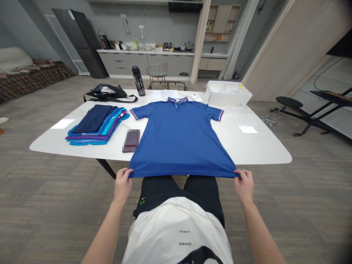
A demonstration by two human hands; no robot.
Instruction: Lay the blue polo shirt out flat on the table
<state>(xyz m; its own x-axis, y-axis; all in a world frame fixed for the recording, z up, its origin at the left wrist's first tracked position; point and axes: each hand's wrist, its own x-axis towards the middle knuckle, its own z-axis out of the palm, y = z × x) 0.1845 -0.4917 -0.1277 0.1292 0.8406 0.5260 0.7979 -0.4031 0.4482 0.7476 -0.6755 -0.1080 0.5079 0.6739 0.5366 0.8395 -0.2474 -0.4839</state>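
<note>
A blue polo shirt [178,135] with striped collar and sleeve trim lies spread flat on the white table [255,146], collar away from me, hem hanging just past the near edge. My left hand [122,183] is closed on the hem's left corner. My right hand [243,184] is closed on the hem's right corner. The hem is stretched straight between them.
A stack of folded shirts [96,126] in blue, teal and purple lies at the table's left. Beside it sits a small dark object [131,141]. A black bag [108,93], a dark bottle [138,80] and a white box [228,93] stand along the far edge.
</note>
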